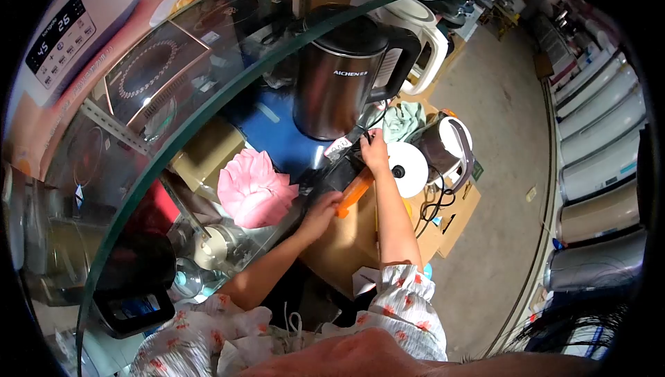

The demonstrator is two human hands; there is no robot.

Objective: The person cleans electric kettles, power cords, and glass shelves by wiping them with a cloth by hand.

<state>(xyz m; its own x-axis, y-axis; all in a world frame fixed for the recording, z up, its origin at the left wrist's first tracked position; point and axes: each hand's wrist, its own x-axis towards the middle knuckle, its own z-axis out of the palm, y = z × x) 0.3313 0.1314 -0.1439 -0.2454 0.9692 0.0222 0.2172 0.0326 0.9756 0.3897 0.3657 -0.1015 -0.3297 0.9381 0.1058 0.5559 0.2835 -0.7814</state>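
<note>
My left hand (323, 212) is closed at the near end of an orange strip-like object (356, 192), whose exact kind I cannot make out. Farther forward, my right hand (375, 150) has its fingers curled at the edge of the lower shelf, beside a thin black cord (378, 118). What those fingers hold, if anything, is hidden. Just beyond stands a dark metallic electric kettle (332, 86) with a black lid and handle, on a blue surface (273, 127). A pink flower-shaped cloth item (256, 188) sits left of my left hand.
A curved glass shelf edge (201, 110) crosses above my left side. Right of my right arm are a white disc (406, 169), a brown-and-white kettle (447, 148) and loose black cable (435, 205) over cardboard (346, 238). A white kettle (422, 37) stands behind. Several cylindrical water heaters (599, 211) line the right wall.
</note>
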